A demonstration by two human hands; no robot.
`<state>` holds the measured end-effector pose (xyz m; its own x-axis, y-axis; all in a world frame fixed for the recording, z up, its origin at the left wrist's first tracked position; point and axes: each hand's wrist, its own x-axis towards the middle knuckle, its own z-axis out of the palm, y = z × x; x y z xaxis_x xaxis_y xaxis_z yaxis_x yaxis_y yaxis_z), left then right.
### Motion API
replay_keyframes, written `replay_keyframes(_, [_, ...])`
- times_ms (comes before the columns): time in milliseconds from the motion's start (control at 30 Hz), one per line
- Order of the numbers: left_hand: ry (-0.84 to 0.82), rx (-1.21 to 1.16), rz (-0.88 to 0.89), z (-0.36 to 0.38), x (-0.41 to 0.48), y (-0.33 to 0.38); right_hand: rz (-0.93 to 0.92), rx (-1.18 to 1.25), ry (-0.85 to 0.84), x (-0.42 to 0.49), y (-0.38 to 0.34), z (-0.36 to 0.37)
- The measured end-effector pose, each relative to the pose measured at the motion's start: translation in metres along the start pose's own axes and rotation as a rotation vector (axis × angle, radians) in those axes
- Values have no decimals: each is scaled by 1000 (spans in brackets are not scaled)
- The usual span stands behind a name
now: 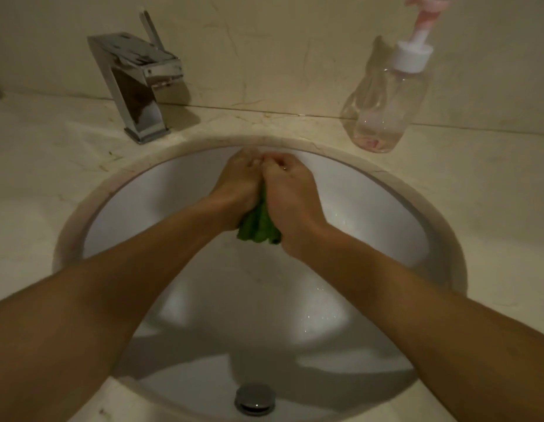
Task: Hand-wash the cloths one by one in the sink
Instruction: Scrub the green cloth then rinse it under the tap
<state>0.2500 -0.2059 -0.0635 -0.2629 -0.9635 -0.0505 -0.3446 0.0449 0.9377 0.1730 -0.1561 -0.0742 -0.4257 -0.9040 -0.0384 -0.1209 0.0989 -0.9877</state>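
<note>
Dim, warm light. Cream veined marble tabletop [36, 178] meets a matching cream marble wall [279, 41] at a dark seam. Square chrome tap [136, 83] stands rear left, lever raised. Clear plastic pump bottle [383, 105] with a pink-and-white head stands rear right, near the wall.

cloth [260, 228] btwn l hand [237, 190] & r hand [290, 193] over sink [371, 208]; faucet [136, 86] behind-left, soap bottle [383, 108] behind-right on counter [36, 178].

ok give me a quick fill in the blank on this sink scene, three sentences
1. The left hand and right hand grip a ____ cloth over the sink.
2. On the counter, the soap bottle stands to the ____ of the faucet.
3. The soap bottle's pump head is ____ in colour.

Missing words: green; right; pink
</note>
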Motion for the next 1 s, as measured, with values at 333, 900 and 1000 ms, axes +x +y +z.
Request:
replay_keyframes(333, [-355, 632, 9, -18, 19, -16, -37, -946, -52, 50, 19, -52])
replay_keyframes(900, [-585, 1136, 155, -15, 22, -57, -47, -1233, -651, 30, 48, -31])
replay_keyframes(1000, [-603, 1134, 84, -20, 23, -53, -20, -979, -668, 32, 42, -33])
